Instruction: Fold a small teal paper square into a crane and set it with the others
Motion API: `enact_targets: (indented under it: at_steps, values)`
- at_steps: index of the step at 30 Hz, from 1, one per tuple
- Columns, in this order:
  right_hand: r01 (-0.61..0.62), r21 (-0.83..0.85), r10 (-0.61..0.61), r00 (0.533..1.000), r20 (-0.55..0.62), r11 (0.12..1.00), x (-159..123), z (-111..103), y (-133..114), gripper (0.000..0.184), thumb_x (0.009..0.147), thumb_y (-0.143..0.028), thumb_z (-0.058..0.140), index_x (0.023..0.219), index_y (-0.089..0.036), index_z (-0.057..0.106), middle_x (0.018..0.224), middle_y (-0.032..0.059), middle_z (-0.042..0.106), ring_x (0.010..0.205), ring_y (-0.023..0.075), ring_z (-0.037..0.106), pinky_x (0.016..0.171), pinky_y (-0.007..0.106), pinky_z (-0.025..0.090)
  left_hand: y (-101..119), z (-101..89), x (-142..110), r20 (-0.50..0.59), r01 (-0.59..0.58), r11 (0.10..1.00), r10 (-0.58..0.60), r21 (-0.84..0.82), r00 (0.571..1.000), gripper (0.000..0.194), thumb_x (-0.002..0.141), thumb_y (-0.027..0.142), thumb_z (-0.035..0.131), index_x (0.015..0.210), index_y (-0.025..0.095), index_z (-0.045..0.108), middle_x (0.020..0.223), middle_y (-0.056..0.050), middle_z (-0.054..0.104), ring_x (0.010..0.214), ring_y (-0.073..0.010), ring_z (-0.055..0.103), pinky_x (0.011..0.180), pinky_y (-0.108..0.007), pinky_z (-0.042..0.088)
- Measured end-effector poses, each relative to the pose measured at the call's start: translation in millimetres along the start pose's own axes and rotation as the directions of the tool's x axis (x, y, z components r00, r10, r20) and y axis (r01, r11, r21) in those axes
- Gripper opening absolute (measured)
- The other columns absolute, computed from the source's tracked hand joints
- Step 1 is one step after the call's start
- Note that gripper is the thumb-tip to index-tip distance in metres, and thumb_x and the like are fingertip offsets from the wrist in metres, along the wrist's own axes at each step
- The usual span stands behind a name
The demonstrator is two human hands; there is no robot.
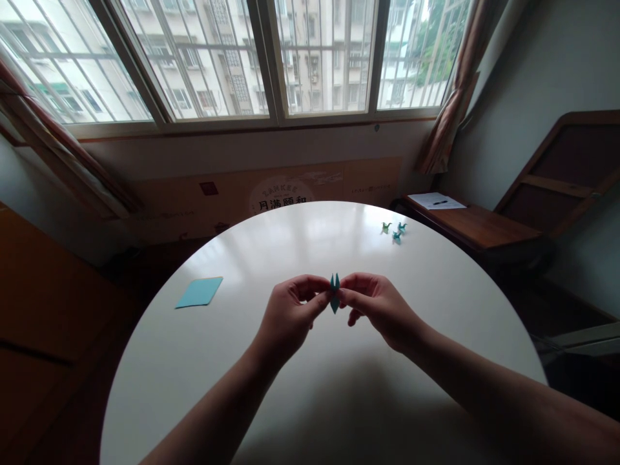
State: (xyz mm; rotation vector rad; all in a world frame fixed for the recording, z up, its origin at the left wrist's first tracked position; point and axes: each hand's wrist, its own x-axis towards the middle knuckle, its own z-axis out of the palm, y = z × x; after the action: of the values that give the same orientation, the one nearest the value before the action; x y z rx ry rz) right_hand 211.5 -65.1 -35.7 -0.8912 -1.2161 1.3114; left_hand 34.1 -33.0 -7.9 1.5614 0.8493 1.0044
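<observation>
Pinching folded paper (pixel 334 303), both hands (pixel 334 307)

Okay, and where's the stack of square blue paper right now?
In the head view, the blue paper lies on the left side of the round white table, left of the left hand.

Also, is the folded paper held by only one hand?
No, the left hand and the right hand both pinch the folded paper between their fingers.
</observation>
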Motion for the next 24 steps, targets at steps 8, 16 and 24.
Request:
enact_targets:
  at_steps: [8,16,24]
  values:
    - [0.044,-0.075,-0.044,0.999,-0.001,0.996,0,0,0,0.021,0.082,-0.031,0.077,0.099,-0.018,0.077,0.084,0.0054,0.070,0.075,0.0167,0.065,0.054,0.022,0.053,0,-0.1,0,-0.031,0.023,1.000,-0.023,0.009,0.999,0.021,0.076,0.029,0.079,0.093,0.015,0.078,0.067,-0.004,0.070,0.048,-0.0080,0.047,0.040,-0.018,0.032]
    - [-0.067,0.014,0.067,0.995,-0.079,0.998,0,0,-3,0.025,0.079,-0.038,0.079,0.091,-0.016,0.077,0.081,0.0064,0.069,0.076,0.0177,0.063,0.055,0.024,0.052,0,0.8,0,0.046,0.112,0.994,-0.112,0.001,0.993,0.027,0.076,0.032,0.079,0.095,0.013,0.076,0.080,-0.008,0.074,0.058,-0.0123,0.056,0.041,-0.018,0.039]
    - [-0.179,0.126,0.192,0.976,-0.101,0.976,0,1,-9,0.026,0.073,-0.039,0.082,0.080,-0.015,0.076,0.081,0.0072,0.067,0.080,0.0182,0.059,0.057,0.024,0.050,-2,-0.6,1,-0.001,0.045,0.998,-0.045,-0.048,0.999,0.027,0.075,0.031,0.081,0.089,0.015,0.065,0.080,-0.005,0.072,0.067,-0.0162,0.063,0.042,-0.019,0.048]
